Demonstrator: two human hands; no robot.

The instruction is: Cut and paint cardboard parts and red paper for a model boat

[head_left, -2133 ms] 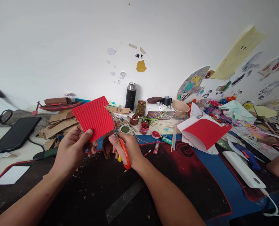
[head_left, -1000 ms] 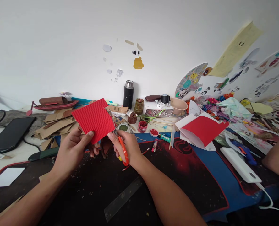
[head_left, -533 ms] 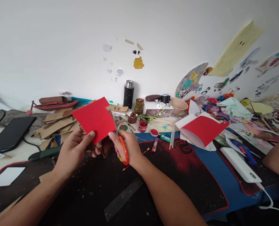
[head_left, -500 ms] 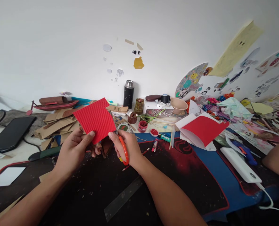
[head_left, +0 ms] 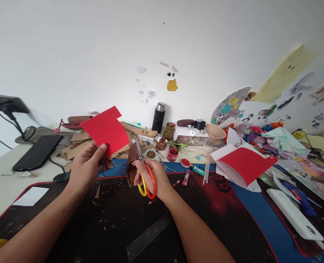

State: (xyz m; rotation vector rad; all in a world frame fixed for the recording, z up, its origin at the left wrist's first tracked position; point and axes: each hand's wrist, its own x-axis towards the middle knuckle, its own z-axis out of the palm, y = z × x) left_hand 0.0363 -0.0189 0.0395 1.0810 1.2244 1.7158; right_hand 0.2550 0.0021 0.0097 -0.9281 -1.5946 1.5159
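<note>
A sheet of red corrugated paper (head_left: 108,128) with a notch cut at its upper right is pinched by its lower edge in my left hand (head_left: 85,166). My right hand (head_left: 152,179) grips a pair of scissors (head_left: 139,151) by the orange and yellow handles, blades pointing up and away. The blades stand to the right of the sheet, apart from it. Behind the scissors a brown folded piece (head_left: 131,166) lies on the table, partly hidden.
Flattened cardboard pieces (head_left: 74,148) and a black phone (head_left: 37,153) lie at the left. A black flask (head_left: 158,117) stands by the wall, near paint pots (head_left: 173,154). To the right are red paper (head_left: 245,162) and a white power bank (head_left: 294,213). A clear ruler (head_left: 148,237) lies in front.
The scissors have come away from the edge of the red sheet, and my right hand has drawn back slightly from it. The view has turned left and tilted up.
</note>
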